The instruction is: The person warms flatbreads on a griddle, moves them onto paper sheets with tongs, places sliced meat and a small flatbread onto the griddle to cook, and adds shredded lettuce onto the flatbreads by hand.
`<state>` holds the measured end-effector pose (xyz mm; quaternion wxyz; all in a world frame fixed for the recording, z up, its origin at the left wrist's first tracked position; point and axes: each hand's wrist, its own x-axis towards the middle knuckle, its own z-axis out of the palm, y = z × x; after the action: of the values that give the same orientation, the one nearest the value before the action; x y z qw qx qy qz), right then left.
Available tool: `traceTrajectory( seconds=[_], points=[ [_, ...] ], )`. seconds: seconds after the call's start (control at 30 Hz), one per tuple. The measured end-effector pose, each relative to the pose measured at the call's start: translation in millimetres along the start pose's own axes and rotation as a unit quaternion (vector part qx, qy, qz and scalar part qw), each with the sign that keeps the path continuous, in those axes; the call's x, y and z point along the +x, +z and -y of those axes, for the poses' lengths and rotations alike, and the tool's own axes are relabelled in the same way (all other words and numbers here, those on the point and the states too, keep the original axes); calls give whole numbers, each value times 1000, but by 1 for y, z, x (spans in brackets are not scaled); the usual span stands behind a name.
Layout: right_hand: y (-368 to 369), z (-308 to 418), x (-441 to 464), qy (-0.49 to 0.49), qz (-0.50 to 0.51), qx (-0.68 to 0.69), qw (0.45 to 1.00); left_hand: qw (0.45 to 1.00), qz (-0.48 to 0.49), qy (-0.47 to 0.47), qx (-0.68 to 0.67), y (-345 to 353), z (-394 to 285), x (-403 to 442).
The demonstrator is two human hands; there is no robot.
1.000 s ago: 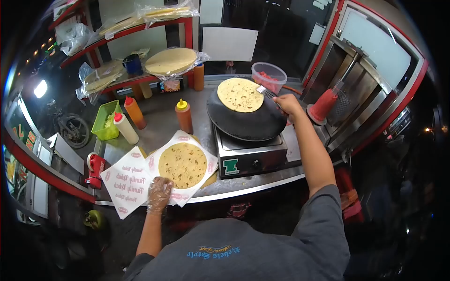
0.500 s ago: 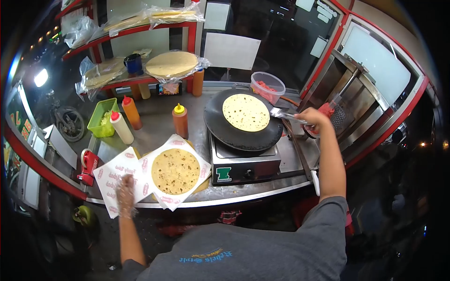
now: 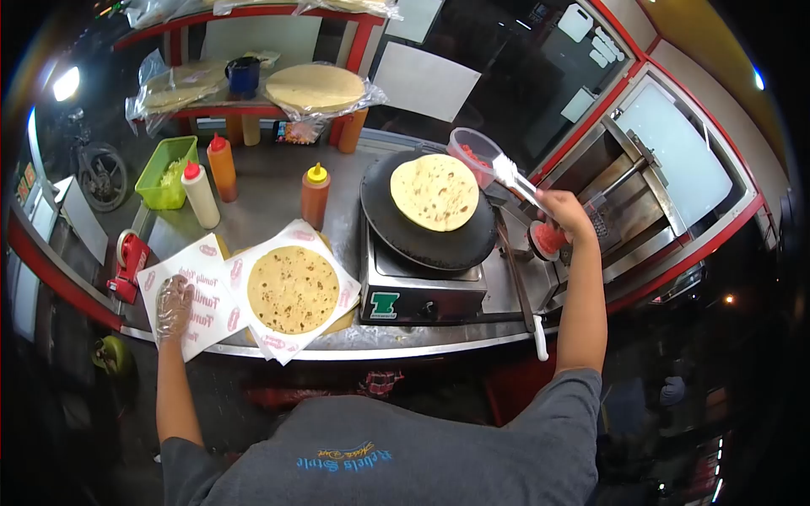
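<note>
My left hand [image 3: 175,308], in a clear plastic glove, rests on the printed paper sheets [image 3: 211,325] at the left, fingers extended. Beside it a browned flatbread [image 3: 293,290] lies on white paper. My right hand [image 3: 567,214] is closed around metal tongs [image 3: 521,182], raised right of the round black griddle [image 3: 430,246]. The tongs' tips are near a clear tub [image 3: 474,152] of red food. Another flatbread [image 3: 434,192] sits on the griddle, apart from the tongs.
Sauce bottles [image 3: 315,196] and a green bin [image 3: 167,174] of shredded greens stand at the back left. A red tape dispenser [image 3: 126,266] is at the left edge. A long knife [image 3: 540,337] lies right of the stove [image 3: 422,291]. Stacked flatbreads [image 3: 315,87] lie on a shelf.
My left hand has moved left from beside the papered flatbread onto the printed sheets. My right hand has drawn the tongs off the griddle flatbread and raised them toward the tub.
</note>
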<state>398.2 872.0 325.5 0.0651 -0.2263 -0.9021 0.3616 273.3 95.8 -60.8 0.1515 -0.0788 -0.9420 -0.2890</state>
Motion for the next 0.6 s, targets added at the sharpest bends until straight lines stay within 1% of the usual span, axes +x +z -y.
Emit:
traceTrajectory(
  seconds=[0.03,0.1,0.13,0.17,0.23,0.27,0.3,0.33,0.37,0.4,0.43,0.5,0.57,0.6],
  points=[
    [2,-15,6,97,-3,-93,991,1000,11,-4,-3,-3,-3,0],
    [27,-35,9,194,78,-10,978,999,30,-13,-6,-13,-13,1],
    [46,-62,24,182,91,121,972,999,33,3,-1,-4,2,3],
    [67,-69,33,167,122,151,967,999,32,17,5,1,9,3],
    [119,-41,25,123,29,112,986,999,24,34,20,7,25,3],
    [130,-57,44,28,3,43,999,998,43,17,44,17,32,3],
    [136,-38,38,-34,-50,-39,997,995,62,-8,71,18,36,3],
    [132,-22,37,-118,-76,-125,982,991,113,-26,64,-2,14,3],
    [130,24,6,-136,-77,-145,977,996,30,25,77,26,46,-4],
    [124,33,5,-174,-89,-111,974,996,84,2,26,-6,17,4],
    [117,57,-9,-194,-51,-52,978,999,26,18,2,1,28,5],
    [115,104,-46,-139,-14,14,990,983,-42,-38,-176,16,48,6],
    [140,122,-59,-152,27,83,985,958,-117,-32,-258,29,60,7],
    [155,130,-68,-153,44,117,980,956,-119,-50,-263,35,72,7]
  ],
)
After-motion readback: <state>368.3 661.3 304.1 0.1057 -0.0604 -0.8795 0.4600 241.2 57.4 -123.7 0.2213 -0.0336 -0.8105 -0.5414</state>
